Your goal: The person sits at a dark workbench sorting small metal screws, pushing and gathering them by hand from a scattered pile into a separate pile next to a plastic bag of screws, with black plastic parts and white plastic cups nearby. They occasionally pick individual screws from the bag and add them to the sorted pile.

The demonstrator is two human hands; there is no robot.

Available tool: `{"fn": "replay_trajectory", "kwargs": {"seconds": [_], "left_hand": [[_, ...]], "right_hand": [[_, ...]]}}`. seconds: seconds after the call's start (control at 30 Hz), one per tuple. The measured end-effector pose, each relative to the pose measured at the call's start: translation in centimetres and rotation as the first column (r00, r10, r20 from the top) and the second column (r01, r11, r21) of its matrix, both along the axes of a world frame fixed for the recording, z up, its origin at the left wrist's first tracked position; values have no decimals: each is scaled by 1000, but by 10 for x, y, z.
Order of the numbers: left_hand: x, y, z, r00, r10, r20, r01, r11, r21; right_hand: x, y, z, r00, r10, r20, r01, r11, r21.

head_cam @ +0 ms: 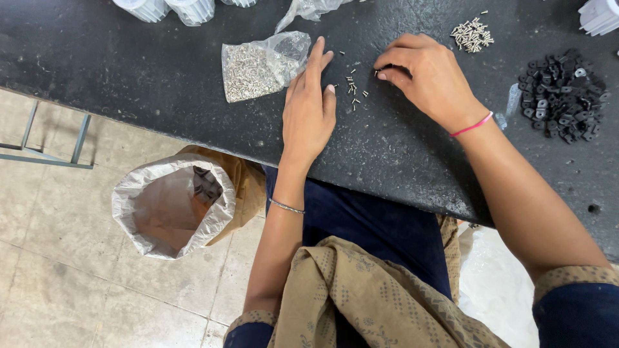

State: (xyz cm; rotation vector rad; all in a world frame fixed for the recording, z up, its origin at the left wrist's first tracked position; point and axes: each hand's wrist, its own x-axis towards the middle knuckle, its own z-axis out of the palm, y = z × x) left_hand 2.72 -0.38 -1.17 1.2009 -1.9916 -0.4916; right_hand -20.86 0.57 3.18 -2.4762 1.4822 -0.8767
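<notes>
My left hand (310, 106) lies flat on the black table (161, 71), fingers stretched out and empty, beside a clear plastic bag of small screws (258, 67). A few loose screws (352, 87) lie scattered just right of its fingertips. My right hand (425, 76) is curled over the table with thumb and forefinger pinched together at a tiny screw near that scatter. A thin pink band circles the right wrist, a metal bangle the left forearm.
A pile of small screws (472, 35) sits beyond my right hand. A heap of black plastic pieces (562, 95) lies at the right. White ribbed parts (167, 9) stand at the far edge. An open sack (173, 205) stands on the tiled floor.
</notes>
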Motion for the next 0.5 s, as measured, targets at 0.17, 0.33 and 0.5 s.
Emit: {"fn": "replay_trajectory", "kwargs": {"seconds": [0.17, 0.33, 0.5], "left_hand": [[1, 0, 0, 1000, -5, -6, 5, 1000, -8], [3, 0, -1, 1000, -9, -9, 9, 1000, -17], [5, 0, -2, 1000, 0, -4, 0, 1000, -25]], "right_hand": [[2, 1, 0, 1000, -6, 3, 6, 1000, 7], [0, 1, 2, 1000, 9, 4, -9, 1000, -12], [-4, 2, 6, 1000, -2, 10, 2, 1000, 11]]}}
